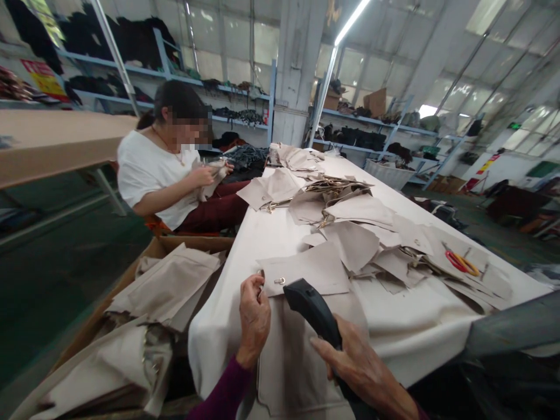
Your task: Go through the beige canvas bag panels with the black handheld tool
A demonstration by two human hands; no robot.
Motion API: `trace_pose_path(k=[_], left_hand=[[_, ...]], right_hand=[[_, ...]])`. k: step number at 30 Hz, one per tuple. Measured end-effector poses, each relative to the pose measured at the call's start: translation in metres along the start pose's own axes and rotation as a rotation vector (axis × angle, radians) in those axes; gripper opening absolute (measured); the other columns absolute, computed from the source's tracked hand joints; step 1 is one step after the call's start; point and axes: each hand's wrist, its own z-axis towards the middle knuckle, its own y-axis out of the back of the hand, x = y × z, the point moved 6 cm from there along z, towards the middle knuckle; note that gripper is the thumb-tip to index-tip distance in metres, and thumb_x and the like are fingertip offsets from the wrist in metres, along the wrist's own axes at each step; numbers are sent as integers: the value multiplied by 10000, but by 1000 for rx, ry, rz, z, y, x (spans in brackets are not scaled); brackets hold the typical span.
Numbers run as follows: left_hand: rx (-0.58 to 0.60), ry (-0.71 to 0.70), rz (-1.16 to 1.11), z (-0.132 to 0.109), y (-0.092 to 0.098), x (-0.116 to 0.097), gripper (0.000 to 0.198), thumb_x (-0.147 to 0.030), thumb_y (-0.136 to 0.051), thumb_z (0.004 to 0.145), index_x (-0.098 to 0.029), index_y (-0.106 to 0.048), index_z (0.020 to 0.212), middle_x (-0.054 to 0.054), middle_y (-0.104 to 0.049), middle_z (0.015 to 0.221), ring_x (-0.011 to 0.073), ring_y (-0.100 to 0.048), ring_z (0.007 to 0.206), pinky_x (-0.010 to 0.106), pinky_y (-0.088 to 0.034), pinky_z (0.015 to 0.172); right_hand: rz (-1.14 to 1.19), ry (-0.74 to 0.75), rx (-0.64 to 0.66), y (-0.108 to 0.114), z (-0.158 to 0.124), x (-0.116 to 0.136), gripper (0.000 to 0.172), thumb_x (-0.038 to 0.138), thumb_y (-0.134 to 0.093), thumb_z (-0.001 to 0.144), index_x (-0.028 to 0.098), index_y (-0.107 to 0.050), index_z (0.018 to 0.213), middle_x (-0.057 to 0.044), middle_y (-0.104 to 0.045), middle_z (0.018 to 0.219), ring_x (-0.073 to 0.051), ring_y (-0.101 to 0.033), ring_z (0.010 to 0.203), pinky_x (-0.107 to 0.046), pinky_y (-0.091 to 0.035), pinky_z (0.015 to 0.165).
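Observation:
My left hand (pixel 255 315) is closed at the left edge of a beige fabric panel (pixel 315 269), its thumb and fingers pinched there. A small dark, shiny bit shows at the fingertips, too small to name. On the panel, close to my left hand, sits a small gold metal fitting (pixel 280 281). My right hand (pixel 363 361) is wrapped around a black curved handheld tool (pixel 312 303), whose blunt head points at the panel beside the fitting. More beige fabric (pixel 301 361) hangs below the panel, toward me.
Beige fabric pieces (pixel 359 239) are heaped along the white-covered table (pixel 266 233). Red-and-yellow-handled scissors (pixel 461 262) lie on the right. At left, a cardboard box (pixel 83 335) holds more beige pieces. Beyond it a seated co-worker (pixel 153 169) handles a beige piece.

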Motion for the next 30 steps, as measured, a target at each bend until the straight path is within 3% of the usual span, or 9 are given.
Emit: trace_pose_path(k=[2, 8, 13, 17, 21, 24, 27, 30], left_hand=[[18, 56, -55, -1, 0, 3, 246, -104, -397, 789, -167, -460, 1018, 99, -561, 1031, 210, -568, 987, 407, -442, 891], [49, 110, -106, 0, 0, 9, 267, -88, -408, 785, -168, -449, 1037, 113, -588, 1044, 212, -583, 987, 402, -454, 885], [35, 72, -99, 0, 2, 5, 289, -56, -386, 775, -163, -456, 1034, 119, -588, 1069, 211, -579, 1011, 399, -439, 914], [21, 61, -68, -1, 2, 4, 289, -66, -393, 771, -161, -466, 1034, 115, -599, 1048, 211, -585, 1001, 385, -452, 903], [4, 8, -2, 0, 2, 7, 292, -95, -400, 763, -154, -488, 1035, 113, -595, 1013, 215, -595, 950, 379, -476, 867], [11, -140, 137, -1, 3, -2, 294, -112, -412, 743, -139, -533, 1010, 127, -562, 1011, 239, -583, 933, 403, -485, 845], [10, -417, 376, -10, -1, -33, 284, -142, -465, 757, -139, -584, 1015, 165, -480, 1221, 337, -447, 1155, 524, -374, 961], [79, -642, 517, -29, -23, -63, 298, -129, -489, 783, -163, -604, 1057, 140, -438, 1321, 358, -343, 1248, 566, -265, 1024]], right_hand=[[-15, 8, 3, -7, 4, 6, 309, 411, -500, 838, 141, -469, 985, -53, -517, 899, -92, -560, 562, -226, -487, 529], [10, 98, 78, -20, 32, 33, 249, 394, -504, 836, 148, -467, 832, 32, -494, 595, -94, -514, 464, -175, -381, 394], [-40, 100, -67, 0, 46, 40, 306, 452, -476, 844, 156, -463, 766, 11, -525, 572, -97, -515, 453, -175, -376, 385], [-27, 62, -91, 16, 27, 39, 315, 473, -480, 842, 161, -464, 802, 15, -528, 591, -110, -531, 478, -198, -413, 418], [9, -50, -157, 40, -9, 16, 319, 479, -481, 844, 163, -463, 802, 26, -515, 566, -106, -511, 474, -200, -408, 425], [30, -119, -263, 67, -36, -14, 321, 487, -464, 852, 171, -460, 793, 34, -503, 537, -108, -501, 465, -209, -407, 435], [12, -164, -345, 91, -57, -42, 331, 484, -440, 864, 179, -459, 737, 23, -520, 540, -115, -517, 479, -217, -420, 456], [-1, -198, -354, 102, -66, -58, 336, 471, -444, 863, 179, -456, 695, 14, -536, 527, -122, -528, 463, -223, -425, 453]])
